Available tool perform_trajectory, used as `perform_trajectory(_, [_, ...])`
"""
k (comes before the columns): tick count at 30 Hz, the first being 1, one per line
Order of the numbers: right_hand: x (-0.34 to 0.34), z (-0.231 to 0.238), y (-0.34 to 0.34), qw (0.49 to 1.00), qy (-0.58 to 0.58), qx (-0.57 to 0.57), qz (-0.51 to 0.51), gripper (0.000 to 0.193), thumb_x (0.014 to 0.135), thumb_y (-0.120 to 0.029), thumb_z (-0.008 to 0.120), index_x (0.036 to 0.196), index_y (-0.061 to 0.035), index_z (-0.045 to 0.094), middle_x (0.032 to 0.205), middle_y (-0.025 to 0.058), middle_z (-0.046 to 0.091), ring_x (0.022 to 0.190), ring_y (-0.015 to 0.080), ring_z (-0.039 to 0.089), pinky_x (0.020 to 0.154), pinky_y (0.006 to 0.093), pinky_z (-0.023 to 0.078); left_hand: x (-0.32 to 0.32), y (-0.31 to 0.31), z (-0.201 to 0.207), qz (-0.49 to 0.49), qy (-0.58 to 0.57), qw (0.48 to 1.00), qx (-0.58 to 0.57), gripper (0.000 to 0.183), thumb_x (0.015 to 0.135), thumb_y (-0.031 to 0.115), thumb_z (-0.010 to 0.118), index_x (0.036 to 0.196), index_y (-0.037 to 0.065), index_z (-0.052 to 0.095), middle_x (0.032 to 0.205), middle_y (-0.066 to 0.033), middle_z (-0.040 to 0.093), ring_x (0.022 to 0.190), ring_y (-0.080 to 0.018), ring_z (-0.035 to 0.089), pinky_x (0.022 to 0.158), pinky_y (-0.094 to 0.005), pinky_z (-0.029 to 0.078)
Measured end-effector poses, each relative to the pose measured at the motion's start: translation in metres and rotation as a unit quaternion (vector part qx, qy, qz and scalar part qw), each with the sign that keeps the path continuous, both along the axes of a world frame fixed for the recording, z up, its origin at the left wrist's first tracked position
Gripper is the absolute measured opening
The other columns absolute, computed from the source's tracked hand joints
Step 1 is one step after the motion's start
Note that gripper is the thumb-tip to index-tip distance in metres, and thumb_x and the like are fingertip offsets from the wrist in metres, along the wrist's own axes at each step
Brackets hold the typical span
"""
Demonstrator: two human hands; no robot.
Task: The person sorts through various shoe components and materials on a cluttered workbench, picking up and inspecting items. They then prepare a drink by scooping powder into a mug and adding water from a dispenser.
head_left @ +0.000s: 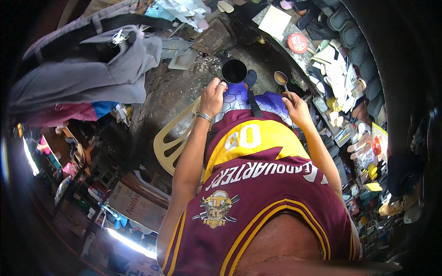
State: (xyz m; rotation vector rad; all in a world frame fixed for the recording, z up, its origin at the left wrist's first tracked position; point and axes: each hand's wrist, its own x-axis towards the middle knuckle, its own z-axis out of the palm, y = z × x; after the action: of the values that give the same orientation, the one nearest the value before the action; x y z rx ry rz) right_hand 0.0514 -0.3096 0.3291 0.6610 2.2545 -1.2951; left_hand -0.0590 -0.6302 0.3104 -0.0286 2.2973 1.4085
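Note:
A dark mug (234, 71) is held over my lap by my left hand (212, 95), its fingers wrapped at the near left side of the rim. The inside of the mug looks black, and I cannot make out what it contains. To the right, my right hand (297, 108) pinches the handle of a metal spoon (280, 78). The spoon's bowl points away from me and looks brownish inside. Spoon and mug are apart, with purple and white patterned shorts (271, 105) below them.
A beige plastic chair (166, 142) is under me on the left. Grey trousers (92, 69) hang at the far left. On the right, a worktop (299, 55) bears a round red lid (298, 43) and a cream sheet (274, 21). Dark shoe soles (357, 55) and scraps pile up beyond.

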Motion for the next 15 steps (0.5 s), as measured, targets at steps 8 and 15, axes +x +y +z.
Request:
perform_trajectory(8, [-0.03, 0.011, -0.024, 0.997, 0.017, 0.004, 0.081, 0.034, 0.103, -0.021, 0.067, 0.129, 0.0013, 0.068, 0.116, 0.0226, 0.077, 0.108, 0.0332, 0.076, 0.094, 0.0391, 0.056, 0.041, -0.056, 0.014, 0.187, -0.028, 0.979, 0.078, 0.03, 0.105, 0.026, 0.055, 0.089, 0.002, 0.061, 0.084, -0.0077, 0.067, 0.076, -0.0171, 0.062, 0.072, -0.0343, 0.051])
perform_trajectory(15, [-0.053, 0.023, -0.059, 0.981, 0.08, 0.022, 0.173, 0.035, 0.102, -0.022, 0.068, 0.13, -0.0003, 0.067, 0.115, 0.0255, 0.075, 0.111, 0.0379, 0.074, 0.092, 0.0415, 0.056, 0.092, -0.113, 0.01, 0.375, -0.063, 0.91, 0.163, 0.029, 0.104, 0.029, 0.056, 0.09, 0.004, 0.064, 0.085, -0.0032, 0.065, 0.074, -0.0127, 0.059, 0.07, -0.0288, 0.049])
